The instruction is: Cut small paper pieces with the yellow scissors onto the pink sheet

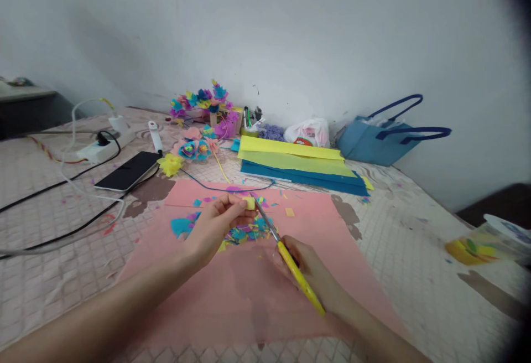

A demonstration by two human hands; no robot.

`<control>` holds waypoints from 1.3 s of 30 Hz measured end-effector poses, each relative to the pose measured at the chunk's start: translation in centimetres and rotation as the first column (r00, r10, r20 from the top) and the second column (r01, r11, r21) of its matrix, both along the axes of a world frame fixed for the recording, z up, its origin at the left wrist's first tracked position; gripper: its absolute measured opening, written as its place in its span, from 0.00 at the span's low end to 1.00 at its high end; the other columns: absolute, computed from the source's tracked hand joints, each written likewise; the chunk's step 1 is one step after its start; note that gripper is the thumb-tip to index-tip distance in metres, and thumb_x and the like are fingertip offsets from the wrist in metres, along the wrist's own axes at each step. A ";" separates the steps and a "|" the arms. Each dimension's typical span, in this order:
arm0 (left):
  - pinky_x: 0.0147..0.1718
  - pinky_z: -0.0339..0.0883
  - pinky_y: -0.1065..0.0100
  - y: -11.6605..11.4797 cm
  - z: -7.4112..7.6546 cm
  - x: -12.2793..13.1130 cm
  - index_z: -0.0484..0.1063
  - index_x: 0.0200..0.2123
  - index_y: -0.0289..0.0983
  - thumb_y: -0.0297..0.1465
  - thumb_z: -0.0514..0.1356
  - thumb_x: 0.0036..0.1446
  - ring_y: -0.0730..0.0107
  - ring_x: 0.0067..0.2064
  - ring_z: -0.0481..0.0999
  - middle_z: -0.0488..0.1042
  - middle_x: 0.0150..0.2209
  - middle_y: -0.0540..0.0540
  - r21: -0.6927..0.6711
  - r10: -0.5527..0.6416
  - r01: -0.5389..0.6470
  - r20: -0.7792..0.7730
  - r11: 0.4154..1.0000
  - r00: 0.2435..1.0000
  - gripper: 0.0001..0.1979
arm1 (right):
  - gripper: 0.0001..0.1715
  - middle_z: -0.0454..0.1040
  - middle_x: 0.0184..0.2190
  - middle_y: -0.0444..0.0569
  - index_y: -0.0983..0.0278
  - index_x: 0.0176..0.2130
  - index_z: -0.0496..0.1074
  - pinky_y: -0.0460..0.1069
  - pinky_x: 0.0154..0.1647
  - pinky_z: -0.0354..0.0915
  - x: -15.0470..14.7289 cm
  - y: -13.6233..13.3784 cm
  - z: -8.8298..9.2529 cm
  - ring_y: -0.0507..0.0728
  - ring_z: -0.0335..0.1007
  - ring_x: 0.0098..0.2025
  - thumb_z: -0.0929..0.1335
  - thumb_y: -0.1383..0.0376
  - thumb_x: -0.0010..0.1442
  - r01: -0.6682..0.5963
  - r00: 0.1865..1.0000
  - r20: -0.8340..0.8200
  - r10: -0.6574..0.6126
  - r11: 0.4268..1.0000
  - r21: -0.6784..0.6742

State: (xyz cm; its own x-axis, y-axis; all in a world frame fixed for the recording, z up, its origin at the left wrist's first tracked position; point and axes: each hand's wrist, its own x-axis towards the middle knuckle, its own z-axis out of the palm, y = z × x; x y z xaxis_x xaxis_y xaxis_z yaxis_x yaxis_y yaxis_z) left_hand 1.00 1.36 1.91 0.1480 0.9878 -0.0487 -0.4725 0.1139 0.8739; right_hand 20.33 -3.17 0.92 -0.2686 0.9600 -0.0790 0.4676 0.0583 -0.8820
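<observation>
Between the thumb and fingers of my left hand [219,216] is a small square of yellow paper [249,203]. My right hand [307,266] grips a pair of scissors with yellow handles [296,271]. The scissor blades [265,218] point up and left, their tips close to the right edge of the yellow square. Whether the blades touch the paper I cannot tell. Below both hands lies a pink paper sheet [249,307], with a heap of blue, purple and yellow paper scraps [244,234] on it. A loose yellow square [289,212] lies to the right.
Yellow and blue paper sheets [298,165] are stacked behind the pink sheet. Paper flowers [194,147] stand at back left, near a phone [129,170], a power strip [105,148] and cables. A blue bag [373,140] is at back right; a clear plastic container [489,244] sits far right.
</observation>
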 end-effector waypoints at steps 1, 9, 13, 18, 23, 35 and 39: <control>0.36 0.72 0.68 0.0 0.0 0.0 0.69 0.27 0.34 0.33 0.66 0.49 0.68 0.34 0.79 0.78 0.30 0.47 0.002 -0.001 0.001 -0.006 1.000 1.000 0.10 | 0.23 0.55 0.21 0.40 0.62 0.23 0.57 0.45 0.23 0.49 0.0 0.0 0.0 0.49 0.48 0.23 0.66 0.49 0.52 -0.001 1.000 0.016 0.001 1.000 -0.002; 0.35 0.72 0.69 0.0 -0.1 0.2 0.70 0.26 0.34 0.33 0.66 0.49 0.69 0.33 0.78 0.78 0.29 0.46 0.015 0.017 -0.017 -0.013 1.000 1.000 0.10 | 0.21 0.60 0.21 0.41 0.63 0.24 0.60 0.45 0.24 0.51 0.0 0.0 -0.1 0.50 0.52 0.24 0.68 0.51 0.52 0.004 1.000 0.000 -0.004 1.000 0.009; 0.35 0.72 0.68 0.0 -0.1 0.2 0.70 0.26 0.34 0.33 0.67 0.48 0.69 0.33 0.78 0.78 0.29 0.46 0.015 0.019 -0.019 -0.009 1.000 1.000 0.10 | 0.18 0.60 0.21 0.41 0.64 0.24 0.60 0.44 0.24 0.50 0.1 -0.1 -0.3 0.50 0.52 0.24 0.67 0.54 0.53 0.011 1.000 0.018 -0.011 1.000 0.004; 0.34 0.71 0.68 0.0 0.1 0.3 0.70 0.25 0.34 0.33 0.67 0.47 0.69 0.32 0.78 0.78 0.29 0.46 0.018 0.028 -0.028 -0.015 0.999 0.999 0.10 | 0.14 0.62 0.21 0.41 0.63 0.24 0.61 0.45 0.24 0.51 0.1 0.0 -0.6 0.50 0.54 0.25 0.65 0.57 0.54 0.016 0.999 0.037 -0.017 0.999 0.040; 0.35 0.72 0.68 0.0 0.1 0.3 0.70 0.25 0.34 0.33 0.67 0.47 0.69 0.32 0.78 0.78 0.29 0.46 0.022 0.035 -0.034 -0.011 0.999 0.999 0.10 | 0.12 0.65 0.23 0.43 0.64 0.26 0.64 0.45 0.25 0.53 0.2 0.0 -0.7 0.52 0.57 0.26 0.66 0.58 0.52 0.019 1.000 0.006 -0.019 1.000 0.001; 0.35 0.72 0.68 0.1 0.1 0.1 0.69 0.26 0.34 0.33 0.67 0.47 0.69 0.33 0.78 0.78 0.30 0.46 0.016 0.007 -0.007 0.006 1.000 1.000 0.11 | 0.12 0.61 0.21 0.41 0.64 0.24 0.61 0.45 0.23 0.49 0.3 0.1 -0.7 0.50 0.52 0.25 0.65 0.58 0.52 0.012 0.999 0.039 -0.013 1.000 0.022; 0.33 0.71 0.69 0.3 0.0 -0.1 0.69 0.27 0.34 0.32 0.67 0.47 0.70 0.32 0.78 0.78 0.30 0.47 0.030 -0.006 0.006 0.010 1.000 1.000 0.10 | 0.11 0.60 0.22 0.41 0.63 0.25 0.61 0.45 0.24 0.48 0.5 0.2 -1.0 0.50 0.52 0.25 0.64 0.59 0.52 0.007 0.999 0.037 -0.008 1.000 0.019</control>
